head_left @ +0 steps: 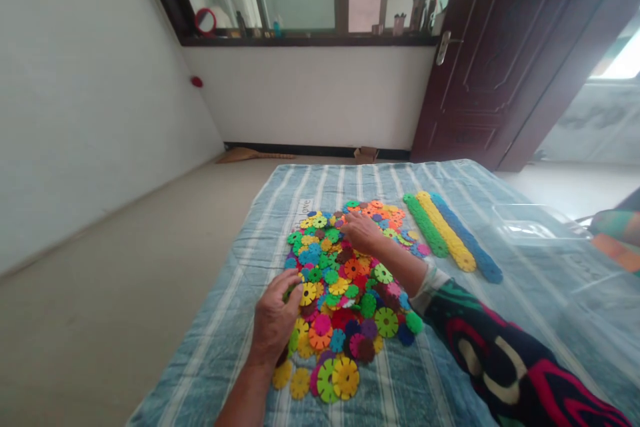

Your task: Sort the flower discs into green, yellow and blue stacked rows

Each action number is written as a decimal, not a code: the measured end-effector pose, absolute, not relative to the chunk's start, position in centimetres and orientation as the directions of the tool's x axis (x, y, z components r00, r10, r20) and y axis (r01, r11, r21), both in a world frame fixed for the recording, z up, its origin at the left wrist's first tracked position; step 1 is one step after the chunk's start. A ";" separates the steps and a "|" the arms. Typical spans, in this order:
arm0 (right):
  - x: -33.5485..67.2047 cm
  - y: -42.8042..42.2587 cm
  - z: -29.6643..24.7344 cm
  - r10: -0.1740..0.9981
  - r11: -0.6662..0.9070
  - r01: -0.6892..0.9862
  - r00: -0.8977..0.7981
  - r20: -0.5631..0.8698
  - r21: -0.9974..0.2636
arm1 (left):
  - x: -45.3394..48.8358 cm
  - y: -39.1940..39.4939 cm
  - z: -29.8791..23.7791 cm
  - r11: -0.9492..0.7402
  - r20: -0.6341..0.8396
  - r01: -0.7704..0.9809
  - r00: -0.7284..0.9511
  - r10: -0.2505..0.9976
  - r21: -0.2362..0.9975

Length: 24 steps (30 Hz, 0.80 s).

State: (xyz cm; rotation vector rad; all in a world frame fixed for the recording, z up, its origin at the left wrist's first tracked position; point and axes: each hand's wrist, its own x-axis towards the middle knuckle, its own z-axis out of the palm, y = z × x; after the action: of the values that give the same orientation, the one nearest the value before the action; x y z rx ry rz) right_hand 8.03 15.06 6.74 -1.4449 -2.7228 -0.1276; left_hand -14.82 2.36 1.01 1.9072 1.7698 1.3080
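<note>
a pile of notched discs (353, 270) lies on the striped cloth (415, 380), its far part under the right hand (361, 232), its left edge against the left hand's (276, 310) curled fingers; i can't tell whether either pinches one.

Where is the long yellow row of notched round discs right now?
In the head view, the long yellow row of notched round discs lies right of the multicoloured disc pile, between the straight green disc row and the straight blue one.
</note>
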 end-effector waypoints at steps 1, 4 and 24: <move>8.0 15.2 6.7 0.812 0.575 0.816 -0.577 0.087 0.055 | -14.8 2.4 1.0 -0.245 0.442 0.684 -0.125 0.888 0.687; 8.3 15.4 6.4 0.764 0.632 0.771 -0.637 0.101 0.080 | -14.8 2.4 1.0 -0.246 0.447 0.690 -0.126 0.886 0.681; 16.8 9.6 1.9 0.799 0.597 0.579 -0.373 0.471 -0.555 | -15.0 3.2 1.5 -0.217 0.427 0.713 -0.127 0.895 0.667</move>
State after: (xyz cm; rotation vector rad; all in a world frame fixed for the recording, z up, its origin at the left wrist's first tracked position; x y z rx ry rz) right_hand 16.84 9.61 1.94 -1.0865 -2.0940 0.3851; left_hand -15.04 3.24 1.46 1.9204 1.8158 1.2612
